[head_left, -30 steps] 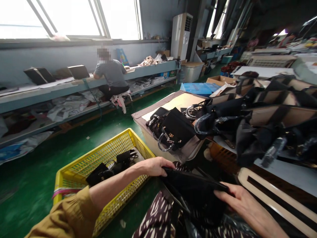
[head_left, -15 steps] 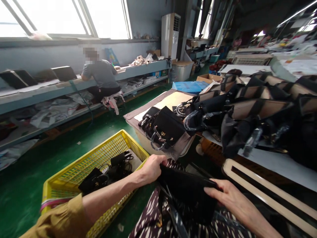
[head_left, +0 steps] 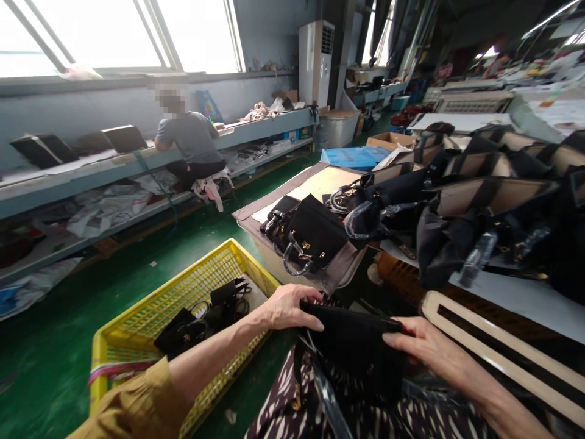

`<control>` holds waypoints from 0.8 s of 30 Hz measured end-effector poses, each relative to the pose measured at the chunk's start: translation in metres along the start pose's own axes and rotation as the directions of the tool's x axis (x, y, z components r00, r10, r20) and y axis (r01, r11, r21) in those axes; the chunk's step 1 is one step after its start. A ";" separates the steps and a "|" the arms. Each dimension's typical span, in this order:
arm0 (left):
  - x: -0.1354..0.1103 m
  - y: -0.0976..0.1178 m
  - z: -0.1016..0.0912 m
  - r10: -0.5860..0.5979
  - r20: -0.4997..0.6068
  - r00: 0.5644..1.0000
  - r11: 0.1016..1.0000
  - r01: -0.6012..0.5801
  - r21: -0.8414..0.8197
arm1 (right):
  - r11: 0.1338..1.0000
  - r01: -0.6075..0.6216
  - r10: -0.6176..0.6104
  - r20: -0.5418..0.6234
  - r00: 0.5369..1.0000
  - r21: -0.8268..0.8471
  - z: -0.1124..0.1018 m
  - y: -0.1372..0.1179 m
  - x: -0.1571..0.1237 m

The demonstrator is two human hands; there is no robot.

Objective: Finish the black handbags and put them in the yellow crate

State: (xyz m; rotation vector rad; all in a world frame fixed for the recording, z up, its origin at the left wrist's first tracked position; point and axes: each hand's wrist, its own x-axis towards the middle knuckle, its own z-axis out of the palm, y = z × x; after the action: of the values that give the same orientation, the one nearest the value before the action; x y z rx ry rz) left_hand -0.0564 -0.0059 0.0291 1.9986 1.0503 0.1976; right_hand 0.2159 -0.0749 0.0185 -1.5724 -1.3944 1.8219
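Note:
A black handbag (head_left: 354,347) rests on my lap, over dark patterned fabric. Its top edge faces up, and a plastic-wrapped handle hangs down from it towards me. My left hand (head_left: 292,308) grips the bag's upper left corner, thumb on the near side. At the upper right corner my right hand (head_left: 414,341) pinches the edge between thumb and fingers. The fingers behind the bag are partly hidden. Just beyond my hands, finished-looking black handbags (head_left: 315,235) with wrapped handles lie on a padded table corner (head_left: 247,213).
A yellow plastic basket (head_left: 137,305) holding small black bags stands on the green floor at left. Many open black bags (head_left: 493,195) crowd the right table. A cream slotted board (head_left: 503,360) lies at lower right. A person (head_left: 189,137) sits at the long bench (head_left: 256,128).
My left hand has turned, and its thumb now lies over the bag's near side. The right hand keeps its pinch. The view has shifted slightly.

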 end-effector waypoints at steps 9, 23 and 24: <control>0.022 -0.020 -0.004 0.037 0.143 0.989 0.993 -0.020 -0.116 | 0.998 0.027 -0.023 0.065 0.998 -0.058 -0.013 0.004 0.011; 0.028 -0.029 0.001 0.121 0.184 0.975 0.963 -0.071 -0.258 | 0.999 0.017 -0.015 0.080 0.997 -0.028 -0.009 -0.010 0.003; 0.029 -0.029 0.001 0.120 0.186 0.975 0.961 -0.067 -0.268 | 0.999 0.025 -0.023 0.085 0.996 -0.029 -0.009 -0.010 0.003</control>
State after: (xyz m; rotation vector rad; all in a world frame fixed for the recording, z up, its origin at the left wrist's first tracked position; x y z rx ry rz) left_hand -0.0554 0.0232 0.0002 1.7883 0.7603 0.1710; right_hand 0.2200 -0.0638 0.0260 -1.5026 -1.4787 1.8814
